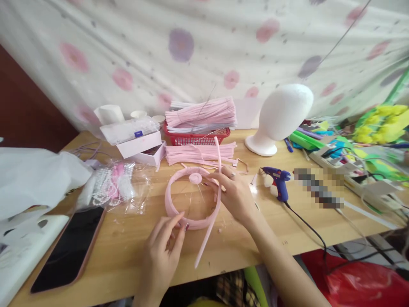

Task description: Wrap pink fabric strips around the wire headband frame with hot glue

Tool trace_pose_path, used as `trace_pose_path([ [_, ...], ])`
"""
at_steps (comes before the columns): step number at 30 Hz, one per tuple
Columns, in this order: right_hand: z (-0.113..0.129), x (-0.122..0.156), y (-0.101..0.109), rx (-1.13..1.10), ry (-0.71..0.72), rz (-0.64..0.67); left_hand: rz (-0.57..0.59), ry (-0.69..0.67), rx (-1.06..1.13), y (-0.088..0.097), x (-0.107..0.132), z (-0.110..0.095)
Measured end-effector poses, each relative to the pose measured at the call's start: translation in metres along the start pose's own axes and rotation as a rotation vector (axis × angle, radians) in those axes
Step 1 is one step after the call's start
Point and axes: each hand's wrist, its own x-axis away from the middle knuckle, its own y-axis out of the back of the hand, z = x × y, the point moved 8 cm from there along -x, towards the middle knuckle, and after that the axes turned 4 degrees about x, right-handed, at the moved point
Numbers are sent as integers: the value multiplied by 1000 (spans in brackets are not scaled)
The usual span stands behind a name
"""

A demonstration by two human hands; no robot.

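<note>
The pink ring (168,200) lies flat on the wooden table (128,238), in the middle, just in front of the person. A long pink strip (205,241) crosses the ring's right side, one end sticking up toward the far edge and the other running off toward the near edge.

The right hand (237,195) pinches that strip where it meets the ring, fingers pressed together on it. The left hand (161,249) is loosely spread, its fingertips just touching the ring's near rim and gripping nothing. A small pink disc (195,178) sits at the ring's far side.

To me this looks like the fitting step, with the strip being lined up against the ring. Fixing it would call for holding the crossing point steady while the ring is kept from sliding. The blue glue gun (278,182) rests to the right, near that hand. A bundle of pink strips (201,154) lies beyond the ring, and a phone (70,249) lies near left.
</note>
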Motion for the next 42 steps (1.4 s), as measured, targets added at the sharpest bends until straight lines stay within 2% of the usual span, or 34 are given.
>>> trace_pose_path([
  [5,6,-2,-1,80,75,-41,-38,-52,-3,0,-1,-2],
  [10,3,2,-3,-107,39,-51,-52,-49,-10,-2,2,0],
  [15,-10,6,-6,-340,-157,-63,-5,-25,6,-4,5,1],
  [20,-28,15,-18,-565,-406,-29,2,13,42,-5,9,6],
  [29,-43,26,-32,-685,-558,-69,15,48,62,-7,9,9],
  [34,-45,25,-24,-646,-533,-81,18,36,31,-5,7,7],
  [39,-29,11,-19,-572,-404,-37,5,47,26,-5,9,10],
  [42,-23,6,-21,-577,-374,-33,-3,38,27,-5,8,9],
])
